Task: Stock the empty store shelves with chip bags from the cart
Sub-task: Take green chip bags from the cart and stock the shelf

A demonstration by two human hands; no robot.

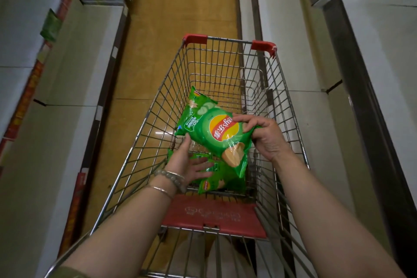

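Note:
A wire shopping cart (158,106) with red corner caps stands in the aisle below me. My right hand (264,136) grips the near edge of a green chip bag (216,133), lifted and tilted inside the cart. My left hand (187,162) reaches under that bag with fingers spread, resting on another green chip bag (220,181) on the cart floor. A further green bag (198,104) lies behind the lifted one. Bracelets circle my left wrist.
White shelves (74,56) run along the left of the aisle, with red price strips and one green packet (50,26) at an edge. More white shelves (352,56) line the right, close to the cart. Yellow floor (180,7) stretches ahead. The cart's red child-seat flap (214,214) is near me.

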